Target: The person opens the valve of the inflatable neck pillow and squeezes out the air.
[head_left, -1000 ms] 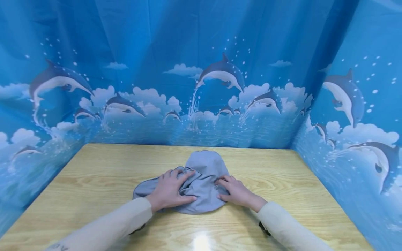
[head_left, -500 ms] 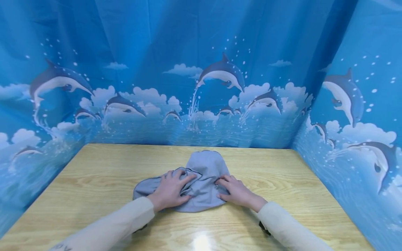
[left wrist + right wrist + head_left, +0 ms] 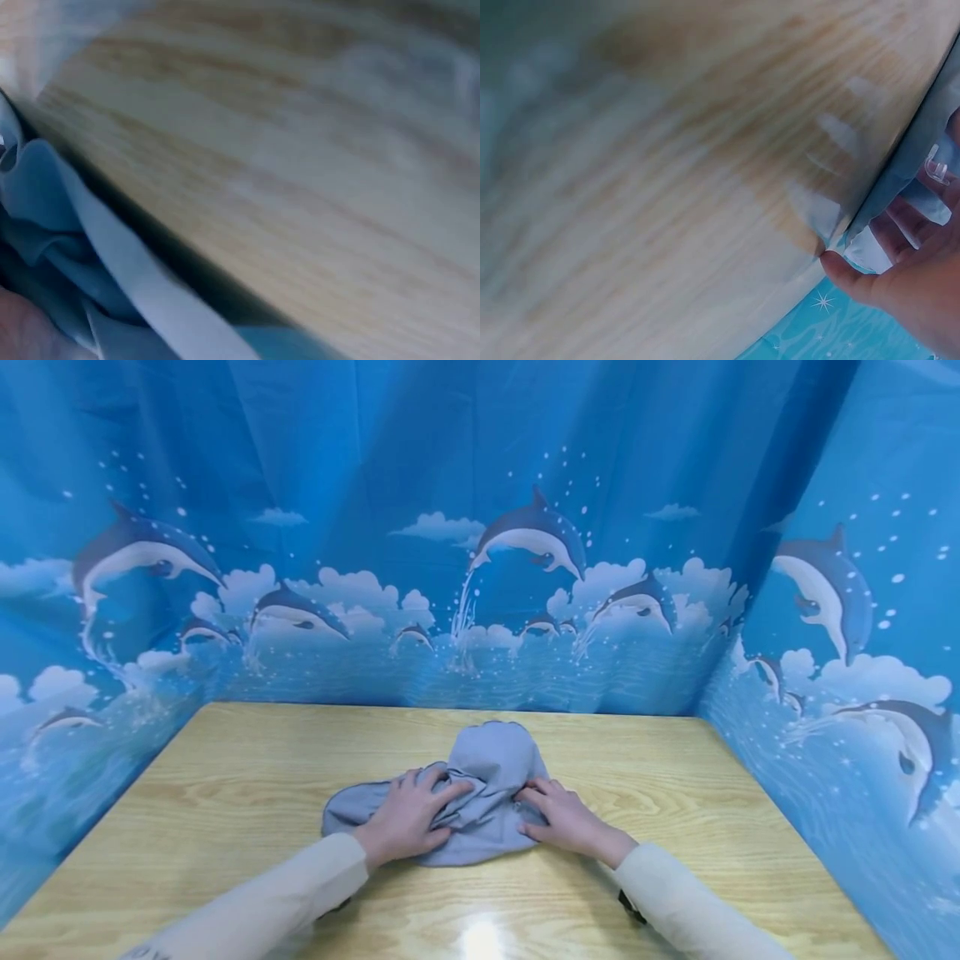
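Note:
A soft grey cloth hat (image 3: 495, 752), crumpled, with rounded lobes and a dark-edged seam, lies on the wooden table in the head view. On its left part, my left hand (image 3: 408, 814) grips a bunched fold between thumb and fingers. My right hand (image 3: 566, 818) holds the cloth at the right edge, fingers curled onto it and thumb near the rim. In the left wrist view, folds of the hat (image 3: 82, 232) fill the lower left, beside a sliver of hand. The right wrist view shows a small clear plastic piece (image 3: 935, 165) by the fingers.
The light wooden table (image 3: 240, 777) extends around the hat on all sides. Behind it and along both sides hangs a blue curtain (image 3: 420, 460) printed with dolphins and clouds. Both forearms wear pale sleeves (image 3: 682, 902).
My left hand has shifted slightly right, its thumb drawing in. Under it the fold has bunched tighter, and the hat's left lobe has moved slightly right. My right hand stays in place.

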Motion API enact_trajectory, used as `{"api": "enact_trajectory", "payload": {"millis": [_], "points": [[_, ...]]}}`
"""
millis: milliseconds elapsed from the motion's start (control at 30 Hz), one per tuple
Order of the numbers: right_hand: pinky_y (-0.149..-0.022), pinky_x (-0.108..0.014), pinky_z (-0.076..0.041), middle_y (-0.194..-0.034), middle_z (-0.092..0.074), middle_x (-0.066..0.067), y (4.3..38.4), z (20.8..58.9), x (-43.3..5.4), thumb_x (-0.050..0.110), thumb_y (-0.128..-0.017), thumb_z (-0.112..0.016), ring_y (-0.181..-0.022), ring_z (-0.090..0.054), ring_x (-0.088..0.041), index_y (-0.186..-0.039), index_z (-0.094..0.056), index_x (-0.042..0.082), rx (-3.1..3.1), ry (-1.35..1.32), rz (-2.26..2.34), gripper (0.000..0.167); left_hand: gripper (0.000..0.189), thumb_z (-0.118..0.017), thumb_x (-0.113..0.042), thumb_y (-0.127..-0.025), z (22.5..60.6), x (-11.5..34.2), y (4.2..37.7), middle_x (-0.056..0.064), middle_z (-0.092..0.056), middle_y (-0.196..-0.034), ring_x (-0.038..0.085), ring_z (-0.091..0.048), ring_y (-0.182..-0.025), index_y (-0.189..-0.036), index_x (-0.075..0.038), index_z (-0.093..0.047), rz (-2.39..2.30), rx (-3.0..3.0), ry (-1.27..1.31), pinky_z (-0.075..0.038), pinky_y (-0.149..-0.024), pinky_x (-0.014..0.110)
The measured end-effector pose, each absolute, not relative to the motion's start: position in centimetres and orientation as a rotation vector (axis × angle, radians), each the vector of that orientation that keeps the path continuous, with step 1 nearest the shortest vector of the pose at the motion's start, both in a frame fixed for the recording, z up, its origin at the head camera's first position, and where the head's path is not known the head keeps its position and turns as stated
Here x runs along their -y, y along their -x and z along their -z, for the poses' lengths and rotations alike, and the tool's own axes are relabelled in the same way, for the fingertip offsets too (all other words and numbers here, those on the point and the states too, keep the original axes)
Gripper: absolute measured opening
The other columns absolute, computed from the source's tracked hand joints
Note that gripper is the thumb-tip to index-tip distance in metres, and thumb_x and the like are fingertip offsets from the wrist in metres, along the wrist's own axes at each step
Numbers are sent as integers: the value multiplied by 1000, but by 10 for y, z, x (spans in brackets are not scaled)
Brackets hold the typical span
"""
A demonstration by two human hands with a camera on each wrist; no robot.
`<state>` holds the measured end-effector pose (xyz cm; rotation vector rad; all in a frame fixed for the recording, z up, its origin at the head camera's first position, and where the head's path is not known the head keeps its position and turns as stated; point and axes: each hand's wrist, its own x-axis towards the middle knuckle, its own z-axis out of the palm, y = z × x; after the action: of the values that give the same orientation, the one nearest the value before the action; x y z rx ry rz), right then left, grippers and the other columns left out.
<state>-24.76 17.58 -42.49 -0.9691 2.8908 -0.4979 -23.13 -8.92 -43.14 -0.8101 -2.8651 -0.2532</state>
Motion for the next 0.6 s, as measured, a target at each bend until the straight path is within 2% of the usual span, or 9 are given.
{"api": "enact_trajectory", "payload": {"millis": [100, 233, 367, 500, 600], "points": [[-81, -52, -40, -121, -50, -8, 247, 425, -176, 30, -86, -62, -108, -48, -28, -116, -56, 12, -2889, 966, 496, 36, 67, -55, -61, -80, 430, 88, 231, 11, -39, -136, 45, -43, -114, -139, -43, -30, 312, 2898, 764, -37, -86, 61], [-82, -53, -39, -123, -49, -9, 247, 425, -176, 30, -86, -62, -110, -48, -28, -117, -56, 12, -2886, 954, 493, 36, 79, -44, -75, -76, 429, 83, 233, 14, -35, -139, 43, -43, -116, -143, -42, -16, 373, 2952, 631, -36, -88, 60], [-84, -53, -39, -123, -49, -9, 247, 426, -176, 30, -87, -62, -111, -47, -29, -117, -56, 12, -2883, 951, 501, 36, 86, -45, -77, -74, 430, 77, 238, 16, -23, -147, 44, -47, -111, -144, -44, -6, 437, 2967, 531, -38, -86, 61], [-84, -54, -39, -124, -48, -9, 248, 427, -177, 29, -87, -62, -113, -46, -30, -117, -56, 13, -2873, 961, 517, 35, 89, -47, -76, -73, 426, 74, 243, 11, -5, -154, 46, -49, -106, -143, -46, -2, 459, 2984, 519, -40, -80, 61], [-84, -55, -39, -125, -48, -9, 248, 427, -177, 29, -87, -61, -113, -46, -30, -117, -56, 13, -2872, 962, 524, 35, 89, -47, -76, -73, 421, 72, 247, 7, 3, -155, 48, -49, -106, -143, -47, -1, 406, 3009, 554, -42, -77, 60]]}}
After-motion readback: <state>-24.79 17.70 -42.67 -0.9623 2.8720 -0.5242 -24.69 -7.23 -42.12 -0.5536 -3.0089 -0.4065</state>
